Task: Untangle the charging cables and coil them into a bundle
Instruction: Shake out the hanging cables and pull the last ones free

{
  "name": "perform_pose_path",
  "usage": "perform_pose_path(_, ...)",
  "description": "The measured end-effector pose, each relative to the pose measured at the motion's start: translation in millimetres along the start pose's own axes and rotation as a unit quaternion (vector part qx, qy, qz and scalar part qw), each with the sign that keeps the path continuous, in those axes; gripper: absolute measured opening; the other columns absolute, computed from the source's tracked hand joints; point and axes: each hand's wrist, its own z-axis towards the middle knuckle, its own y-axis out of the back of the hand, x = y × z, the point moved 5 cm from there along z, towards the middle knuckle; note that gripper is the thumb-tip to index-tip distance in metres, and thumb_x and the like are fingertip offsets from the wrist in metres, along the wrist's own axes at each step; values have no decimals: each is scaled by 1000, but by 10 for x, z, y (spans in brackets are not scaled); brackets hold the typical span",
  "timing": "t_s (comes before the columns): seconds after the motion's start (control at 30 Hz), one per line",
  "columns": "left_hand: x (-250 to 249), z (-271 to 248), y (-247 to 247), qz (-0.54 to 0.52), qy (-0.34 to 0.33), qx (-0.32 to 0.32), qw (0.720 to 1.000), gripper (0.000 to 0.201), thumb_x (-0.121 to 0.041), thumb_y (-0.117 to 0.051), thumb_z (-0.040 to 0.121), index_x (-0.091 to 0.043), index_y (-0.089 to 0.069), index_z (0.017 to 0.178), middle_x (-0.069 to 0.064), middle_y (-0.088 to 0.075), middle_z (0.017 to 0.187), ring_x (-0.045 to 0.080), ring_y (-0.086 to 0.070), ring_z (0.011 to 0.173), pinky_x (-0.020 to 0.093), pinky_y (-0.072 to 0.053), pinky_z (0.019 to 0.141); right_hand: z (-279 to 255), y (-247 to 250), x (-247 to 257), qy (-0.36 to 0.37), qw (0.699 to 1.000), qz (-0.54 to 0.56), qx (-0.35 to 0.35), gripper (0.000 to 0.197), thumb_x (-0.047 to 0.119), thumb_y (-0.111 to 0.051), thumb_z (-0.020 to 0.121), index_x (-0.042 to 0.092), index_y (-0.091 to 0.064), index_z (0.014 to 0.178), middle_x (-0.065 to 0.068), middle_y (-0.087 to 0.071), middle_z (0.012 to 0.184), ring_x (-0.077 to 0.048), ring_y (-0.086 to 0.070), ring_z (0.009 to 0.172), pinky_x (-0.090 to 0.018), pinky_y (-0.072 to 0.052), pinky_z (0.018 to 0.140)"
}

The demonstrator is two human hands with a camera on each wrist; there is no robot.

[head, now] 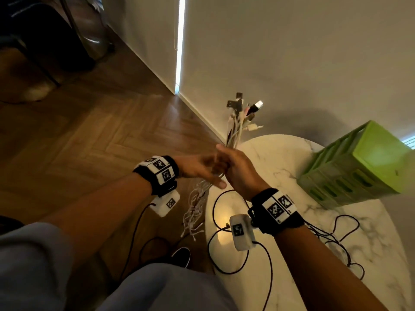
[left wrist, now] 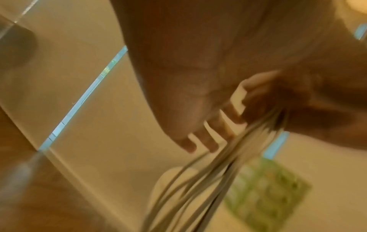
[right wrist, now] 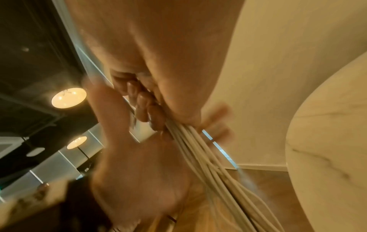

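A bundle of mostly white charging cables (head: pixel 235 129) stands up out of my right hand (head: pixel 238 169), several plugs fanned out at its top. Its loose ends (head: pixel 195 212) hang down over the floor beside the table. In the right wrist view my right fingers (right wrist: pixel 147 109) curl tightly round the cables (right wrist: pixel 198 149). My left hand (head: pixel 197 169) is blurred, right against the right hand. Its fingers (left wrist: pixel 210 141) are straight and spread alongside the cables (left wrist: pixel 228 164), gripping nothing, and its palm (right wrist: pixel 139 172) faces the bundle.
A round white marble table (head: pixel 292 164) is at the right, with a green slatted basket (head: pixel 350 171) lying on its side and thin black cables (head: pixel 336 234) looped on top. Wooden floor and a wall lie beyond. A dark shoe (head: pixel 182 257) is below.
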Motion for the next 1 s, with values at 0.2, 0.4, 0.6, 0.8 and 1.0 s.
perform_pose_path(0.2, 584, 242, 123, 371, 110, 22, 922, 89, -99, -59, 44, -35, -71, 105, -18, -70, 98, 8, -65, 93, 38, -54, 92, -173, -47, 223, -3, 995, 61, 75, 37, 20, -46, 91, 19, -17, 68, -4, -13, 63, -20, -9, 58, -43, -9, 64)
perform_pose_path(0.4, 368, 75, 812, 292, -64, -427, 854, 10, -31, -56, 100, -22, -57, 95, 2, -68, 92, 23, -65, 82, 39, -53, 82, -293, -67, 332, 105, 994, -20, 33, 51, 29, -34, 101, 28, -60, 57, 5, -60, 68, -32, -58, 98, -43, -37, 104)
perform_pose_path(0.6, 700, 287, 318, 279, 37, -171, 944, 25, -32, -62, 98, -20, -57, 119, 3, -69, 98, 18, -64, 76, 34, -55, 66, -246, 70, 218, 67, 996, 11, -57, 47, 29, -44, 104, 24, -48, 57, 7, -39, 54, -17, -43, 58, -45, -43, 93)
perform_pose_path(0.8, 667, 283, 19, 181, 114, 41, 976, 86, -40, -90, 70, -30, -41, 141, -15, -57, 124, 11, -56, 114, 26, -48, 91, -317, 332, -16, 45, 996, -52, -65, 28, 12, -59, 87, 8, -37, 69, -3, -31, 65, -12, -38, 60, -37, -42, 72)
perform_pose_path(1.0, -119, 328, -129, -6, -47, 40, 998, 94, -78, -70, 68, -33, -43, 145, -3, -52, 147, 14, -45, 139, 48, -31, 119, -452, 486, -123, 22, 996, -80, -40, 11, 5, -56, 80, 0, -47, 77, -11, -38, 72, -18, -44, 63, -38, -41, 64)
